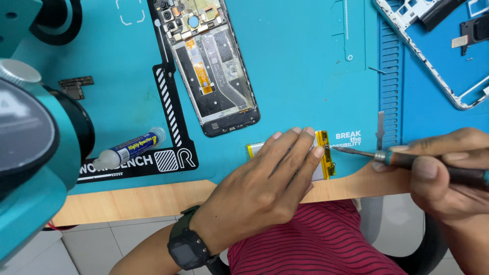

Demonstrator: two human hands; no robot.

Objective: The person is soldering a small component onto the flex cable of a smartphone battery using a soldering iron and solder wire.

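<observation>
- Head view: left hand [275, 170] lies flat, fingers spread, pressing a flat silver battery [318, 170] against the blue mat [305, 66] at the desk's near edge.
- Battery's right end carries a yellow connector strip [326, 153], exposed beside the fingertips.
- Right hand [448, 175] is clenched around a screwdriver [407, 160]; its tip touches the yellow strip.
- Opened phone [214, 66] lies further back, mid-mat.
- Glue tube [130, 148] lies left of the battery, well apart.
- White phone frame [433, 56] sits at the far right corner.
</observation>
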